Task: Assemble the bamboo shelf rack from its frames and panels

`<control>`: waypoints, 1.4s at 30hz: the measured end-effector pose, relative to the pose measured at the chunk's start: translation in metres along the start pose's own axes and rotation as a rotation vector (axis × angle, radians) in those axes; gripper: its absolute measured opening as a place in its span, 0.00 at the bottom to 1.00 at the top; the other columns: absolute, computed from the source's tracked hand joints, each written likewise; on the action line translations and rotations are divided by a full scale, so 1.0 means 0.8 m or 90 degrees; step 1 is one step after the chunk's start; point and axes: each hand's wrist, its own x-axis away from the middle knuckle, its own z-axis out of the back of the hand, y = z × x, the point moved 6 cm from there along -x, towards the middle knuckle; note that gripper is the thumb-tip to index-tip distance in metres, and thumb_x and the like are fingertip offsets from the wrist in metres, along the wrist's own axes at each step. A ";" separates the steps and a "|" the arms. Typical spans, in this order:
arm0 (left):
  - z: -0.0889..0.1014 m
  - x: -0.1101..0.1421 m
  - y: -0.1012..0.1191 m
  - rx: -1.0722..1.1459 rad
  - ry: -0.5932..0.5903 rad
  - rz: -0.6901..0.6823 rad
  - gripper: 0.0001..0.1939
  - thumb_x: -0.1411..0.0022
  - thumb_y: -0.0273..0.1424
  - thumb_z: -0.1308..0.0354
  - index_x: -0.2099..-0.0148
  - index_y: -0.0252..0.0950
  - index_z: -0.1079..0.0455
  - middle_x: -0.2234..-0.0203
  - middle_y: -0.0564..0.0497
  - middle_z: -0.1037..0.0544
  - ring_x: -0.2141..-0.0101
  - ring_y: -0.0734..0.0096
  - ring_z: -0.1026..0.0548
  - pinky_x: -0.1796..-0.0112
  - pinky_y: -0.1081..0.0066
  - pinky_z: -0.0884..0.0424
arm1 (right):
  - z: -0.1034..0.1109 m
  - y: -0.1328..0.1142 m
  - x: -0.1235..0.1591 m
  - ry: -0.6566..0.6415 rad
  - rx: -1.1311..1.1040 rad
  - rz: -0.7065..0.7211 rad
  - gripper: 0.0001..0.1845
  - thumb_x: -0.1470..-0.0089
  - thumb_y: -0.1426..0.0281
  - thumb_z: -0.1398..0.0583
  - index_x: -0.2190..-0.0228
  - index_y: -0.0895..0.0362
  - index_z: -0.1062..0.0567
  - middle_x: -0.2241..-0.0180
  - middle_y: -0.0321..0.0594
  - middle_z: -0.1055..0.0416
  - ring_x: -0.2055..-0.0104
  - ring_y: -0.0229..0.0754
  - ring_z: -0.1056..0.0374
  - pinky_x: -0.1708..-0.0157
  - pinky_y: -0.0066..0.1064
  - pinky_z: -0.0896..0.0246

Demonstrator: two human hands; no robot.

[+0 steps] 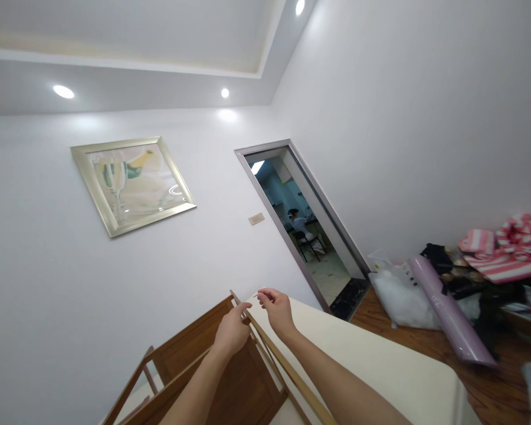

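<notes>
A brown wooden frame (pixel 186 333) with slats and flat panels stands below me, tilted in the view. My left hand (pixel 232 332) is at its far corner, fingers curled round the end of a wooden rail (pixel 287 369) and thumb pointing right. Just right of that corner, my right hand (pixel 277 310) is raised with thumb and fingers pinched together. Whatever may be between those fingertips is too small to make out. Beneath my right forearm lies a cream-white slab (pixel 380 348) with a rounded corner, like a mattress, alongside the rail.
A framed picture (pixel 100 195) and a switch plate (pixel 256 219) are on the wall. Through the doorway (pixel 307 177) a person (pixel 298 224) sits in another room. On the wooden floor (pixel 371 316) at right are a purple roll (pixel 451 313), a white plastic bag (pixel 398 295) and pink-striped cloth (pixel 504 254).
</notes>
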 end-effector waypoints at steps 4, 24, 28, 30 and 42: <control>-0.006 0.013 -0.009 -0.001 0.053 0.001 0.22 0.43 0.30 0.44 0.45 0.44 0.30 0.59 0.49 0.19 0.57 0.63 0.23 0.62 0.72 0.35 | -0.011 0.016 0.009 -0.060 -0.053 -0.056 0.20 0.60 0.53 0.33 0.73 0.58 0.22 0.75 0.41 0.23 0.72 0.43 0.28 0.71 0.36 0.30; 0.003 0.033 0.000 0.013 0.090 -0.014 0.20 0.42 0.31 0.43 0.47 0.47 0.27 0.60 0.49 0.18 0.56 0.60 0.23 0.62 0.69 0.36 | -0.004 -0.002 0.031 -0.128 -0.045 -0.081 0.20 0.62 0.53 0.31 0.75 0.57 0.24 0.74 0.40 0.22 0.70 0.45 0.25 0.64 0.38 0.28; 0.001 0.027 -0.006 0.019 0.078 -0.026 0.21 0.44 0.29 0.42 0.47 0.45 0.26 0.61 0.50 0.18 0.58 0.63 0.23 0.64 0.71 0.36 | -0.004 0.005 0.032 -0.120 -0.052 -0.085 0.19 0.61 0.54 0.31 0.75 0.57 0.25 0.76 0.38 0.23 0.71 0.44 0.25 0.65 0.37 0.28; 0.000 0.024 -0.008 0.020 0.076 -0.029 0.21 0.44 0.29 0.42 0.47 0.44 0.26 0.62 0.50 0.18 0.60 0.65 0.23 0.65 0.72 0.36 | -0.004 0.008 0.033 -0.116 -0.052 -0.086 0.18 0.60 0.55 0.32 0.75 0.57 0.25 0.76 0.39 0.22 0.71 0.44 0.25 0.65 0.36 0.28; -0.004 0.017 -0.018 0.049 0.074 -0.045 0.22 0.46 0.27 0.41 0.48 0.43 0.26 0.61 0.50 0.18 0.58 0.65 0.23 0.58 0.72 0.32 | -0.006 0.006 0.038 -0.141 -0.045 -0.068 0.11 0.55 0.62 0.34 0.73 0.58 0.24 0.74 0.39 0.22 0.70 0.44 0.25 0.66 0.36 0.28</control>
